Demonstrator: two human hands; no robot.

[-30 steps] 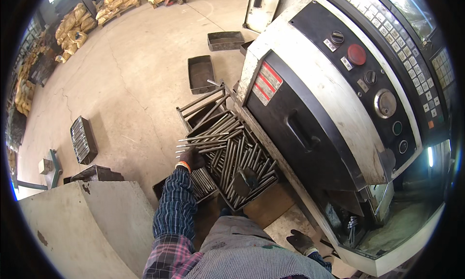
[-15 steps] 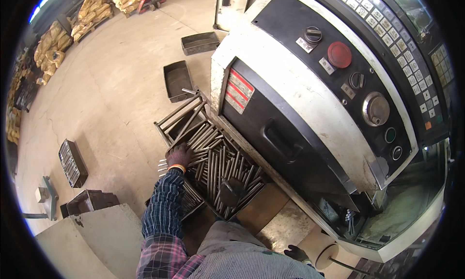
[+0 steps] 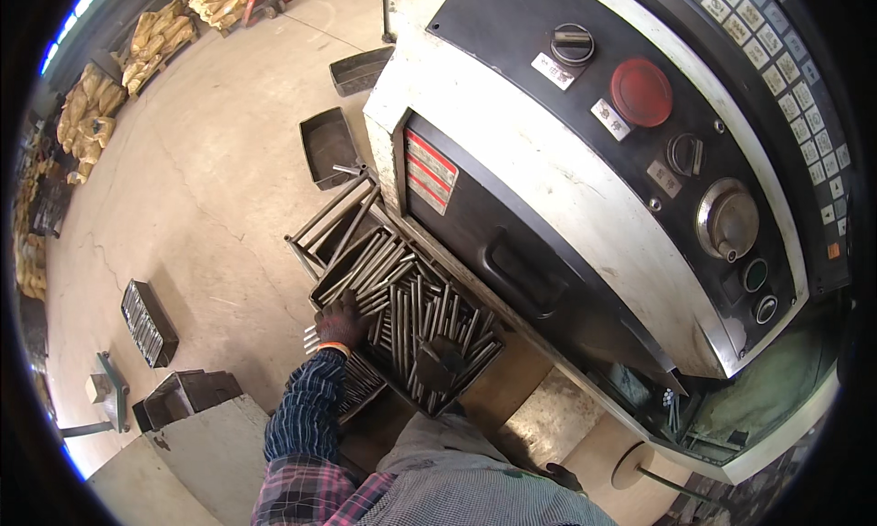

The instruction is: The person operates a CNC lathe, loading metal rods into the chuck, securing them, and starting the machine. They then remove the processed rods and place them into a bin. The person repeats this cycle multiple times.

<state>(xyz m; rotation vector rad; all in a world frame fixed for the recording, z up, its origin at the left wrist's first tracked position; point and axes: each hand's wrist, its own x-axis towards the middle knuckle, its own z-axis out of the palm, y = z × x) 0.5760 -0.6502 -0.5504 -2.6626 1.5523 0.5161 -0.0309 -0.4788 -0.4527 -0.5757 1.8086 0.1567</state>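
My left hand (image 3: 339,325), in a dark knitted glove, is at the left edge of a dark metal bin (image 3: 388,380) heaped with steel rods (image 3: 413,316). Its fingers are closed over several rods, whose bright ends (image 3: 312,340) stick out to the left of the hand. The glove hides the rest of them. On the near part of the heap lies a dark blocky piece (image 3: 438,362). My right hand (image 3: 563,477), also gloved, hangs low beside my trousers, apart from the rods. Its fingers are too small and dark to read.
A machine with a black sliding door (image 3: 521,261), white housing and control panel (image 3: 676,142) stands close on the right. Two dark trays (image 3: 329,149) lie on the floor beyond. A rod-filled box (image 3: 149,323) and a pale cabinet (image 3: 196,453) are at left. Yellow sacks (image 3: 89,115) stand far left.
My left hand has drawn a little toward me along the bin's edge, and the protruding rod ends have shifted with it. My right hand has moved slightly; the view has tilted closer to the machine.
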